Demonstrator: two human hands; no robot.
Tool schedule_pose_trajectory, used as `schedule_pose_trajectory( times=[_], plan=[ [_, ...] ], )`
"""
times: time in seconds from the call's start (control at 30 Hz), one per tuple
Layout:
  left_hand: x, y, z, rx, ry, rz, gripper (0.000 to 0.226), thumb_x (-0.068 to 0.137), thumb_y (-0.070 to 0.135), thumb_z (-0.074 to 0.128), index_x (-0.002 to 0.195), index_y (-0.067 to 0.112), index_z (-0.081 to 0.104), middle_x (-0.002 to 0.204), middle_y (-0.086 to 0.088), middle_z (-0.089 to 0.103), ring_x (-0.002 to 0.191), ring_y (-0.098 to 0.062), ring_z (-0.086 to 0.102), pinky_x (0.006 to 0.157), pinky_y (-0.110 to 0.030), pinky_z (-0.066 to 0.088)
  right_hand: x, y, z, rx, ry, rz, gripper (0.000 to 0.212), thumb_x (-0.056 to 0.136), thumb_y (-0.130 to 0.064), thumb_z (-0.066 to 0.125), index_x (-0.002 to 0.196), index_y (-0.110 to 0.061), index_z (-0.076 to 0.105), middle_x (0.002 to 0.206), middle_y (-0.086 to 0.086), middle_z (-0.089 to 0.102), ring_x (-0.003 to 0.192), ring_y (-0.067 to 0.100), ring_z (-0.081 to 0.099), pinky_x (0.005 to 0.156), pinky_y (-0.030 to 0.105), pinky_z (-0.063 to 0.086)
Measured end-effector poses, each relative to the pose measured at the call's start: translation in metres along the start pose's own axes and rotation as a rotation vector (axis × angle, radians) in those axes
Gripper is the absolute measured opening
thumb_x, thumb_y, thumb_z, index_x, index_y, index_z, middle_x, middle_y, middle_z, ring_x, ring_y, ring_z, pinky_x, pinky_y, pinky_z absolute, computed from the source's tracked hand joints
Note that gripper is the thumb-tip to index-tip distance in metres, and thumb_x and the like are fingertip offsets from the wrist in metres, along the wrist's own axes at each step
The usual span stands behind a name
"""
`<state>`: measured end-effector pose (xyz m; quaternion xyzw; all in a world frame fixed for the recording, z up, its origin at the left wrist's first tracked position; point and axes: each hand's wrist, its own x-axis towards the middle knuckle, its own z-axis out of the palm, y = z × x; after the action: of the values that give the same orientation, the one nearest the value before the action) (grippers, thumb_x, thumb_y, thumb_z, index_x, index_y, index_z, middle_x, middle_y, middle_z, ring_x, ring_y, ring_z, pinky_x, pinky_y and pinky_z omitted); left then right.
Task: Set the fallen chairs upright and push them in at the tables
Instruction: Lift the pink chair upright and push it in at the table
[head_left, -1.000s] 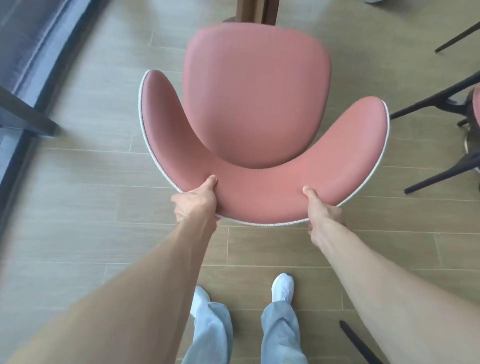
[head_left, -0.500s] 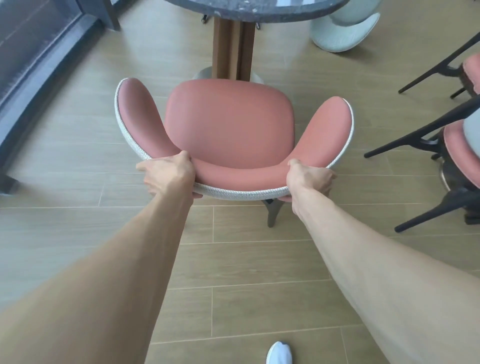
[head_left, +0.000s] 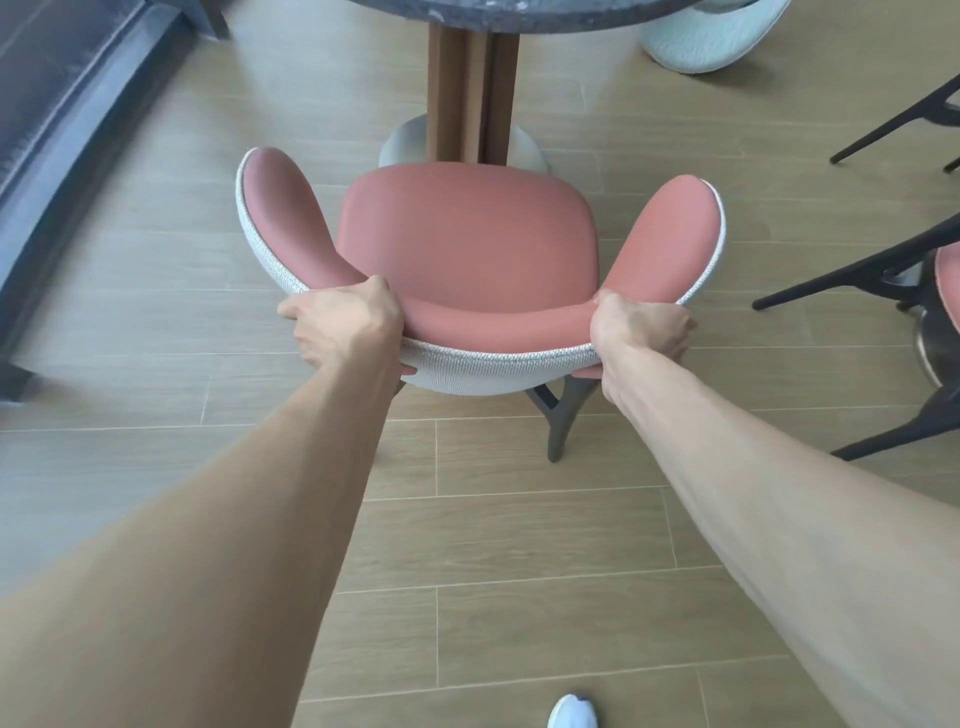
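A pink chair (head_left: 467, 239) with a curved back trimmed in grey-white fabric stands upright on the wood floor, its seat facing the table. My left hand (head_left: 345, 325) grips the left part of the backrest's top edge. My right hand (head_left: 641, 327) grips the right part of the same edge. Just beyond the seat rises the brown pedestal (head_left: 470, 88) of a dark round table (head_left: 509, 13), whose rim runs along the top of the view. The seat's front edge lies close to the pedestal's round base. One dark rear leg (head_left: 558, 421) shows under the backrest.
A fallen pink chair (head_left: 883, 270) with black legs lies on its side at the right edge. A pale blue-white chair (head_left: 711, 36) sits at the far side of the table. A dark raised ledge (head_left: 78, 114) runs along the left. My white shoe (head_left: 571, 712) shows at the bottom.
The chair has gone from tilted back toward me to standing level, and has moved forward toward the table pedestal. Both hands kept their grip on the backrest.
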<state>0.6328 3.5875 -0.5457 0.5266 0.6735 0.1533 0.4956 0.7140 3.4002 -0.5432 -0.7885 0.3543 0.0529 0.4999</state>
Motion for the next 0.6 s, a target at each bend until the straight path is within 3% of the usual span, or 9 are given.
schedule_pose_trajectory(
  times=[0.07, 0.13, 0.23, 0.33, 0.47, 0.53, 0.6],
  plan=[
    [0.001, -0.003, -0.001, 0.028, 0.006, 0.002, 0.048, 0.067, 0.022, 0.069, 0.100, 0.012, 0.036, 0.073, -0.006, 0.044, 0.081, -0.046, 0.068, 0.061, -0.053, 0.061, -0.001, 0.000, -0.001, -0.012, 0.015, 0.005, 0.052, 0.069, -0.025, 0.077, 0.108, -0.009, 0.048, 0.092, 0.005, 0.060, 0.077, 0.034, 0.066, 0.052, 0.050, 0.060],
    [0.002, -0.004, -0.002, 0.047, -0.002, 0.009, 0.049, 0.067, 0.024, 0.069, 0.100, 0.011, 0.035, 0.072, -0.004, 0.042, 0.085, -0.043, 0.068, 0.073, -0.050, 0.060, 0.000, 0.000, -0.002, -0.028, 0.024, 0.006, 0.054, 0.069, -0.026, 0.077, 0.111, -0.007, 0.050, 0.097, 0.007, 0.065, 0.079, 0.035, 0.067, 0.056, 0.050, 0.060],
    [0.001, -0.004, -0.001, 0.070, 0.041, 0.005, 0.049, 0.067, 0.025, 0.071, 0.098, 0.012, 0.035, 0.069, -0.002, 0.040, 0.083, -0.039, 0.064, 0.073, -0.049, 0.060, 0.001, 0.002, 0.000, -0.064, 0.078, -0.005, 0.056, 0.070, -0.029, 0.077, 0.113, -0.006, 0.049, 0.106, 0.011, 0.068, 0.089, 0.035, 0.067, 0.073, 0.044, 0.059],
    [-0.003, -0.002, -0.002, 0.096, 0.045, -0.010, 0.050, 0.066, 0.028, 0.071, 0.099, 0.012, 0.036, 0.071, -0.002, 0.043, 0.087, -0.039, 0.064, 0.075, -0.048, 0.060, 0.002, 0.002, 0.002, -0.085, 0.103, -0.015, 0.055, 0.071, -0.029, 0.075, 0.113, -0.005, 0.049, 0.108, 0.013, 0.068, 0.095, 0.034, 0.067, 0.077, 0.039, 0.054],
    [-0.007, 0.000, -0.007, 0.170, 0.086, -0.063, 0.056, 0.066, 0.034, 0.070, 0.108, 0.009, 0.042, 0.102, -0.016, 0.065, 0.101, -0.040, 0.065, 0.088, -0.044, 0.054, -0.004, 0.003, 0.000, -0.151, 0.099, 0.007, 0.056, 0.074, -0.035, 0.074, 0.112, -0.001, 0.050, 0.112, 0.021, 0.068, 0.100, 0.040, 0.066, 0.077, 0.039, 0.048],
    [-0.014, 0.005, -0.009, 0.139, 0.064, -0.084, 0.059, 0.065, 0.035, 0.071, 0.108, 0.008, 0.042, 0.108, -0.020, 0.065, 0.100, -0.041, 0.065, 0.086, -0.046, 0.055, -0.008, -0.002, -0.001, -0.124, 0.066, 0.025, 0.057, 0.076, -0.036, 0.073, 0.112, 0.000, 0.047, 0.113, 0.025, 0.067, 0.101, 0.043, 0.065, 0.080, 0.041, 0.050],
    [-0.022, 0.016, -0.015, 0.092, -0.020, -0.118, 0.061, 0.063, 0.038, 0.073, 0.105, 0.008, 0.040, 0.106, -0.018, 0.064, 0.091, -0.042, 0.068, 0.067, -0.046, 0.059, -0.012, -0.012, -0.005, -0.126, 0.000, 0.039, 0.061, 0.077, -0.038, 0.072, 0.116, 0.001, 0.045, 0.116, 0.025, 0.065, 0.103, 0.043, 0.065, 0.083, 0.044, 0.051]
  ],
)
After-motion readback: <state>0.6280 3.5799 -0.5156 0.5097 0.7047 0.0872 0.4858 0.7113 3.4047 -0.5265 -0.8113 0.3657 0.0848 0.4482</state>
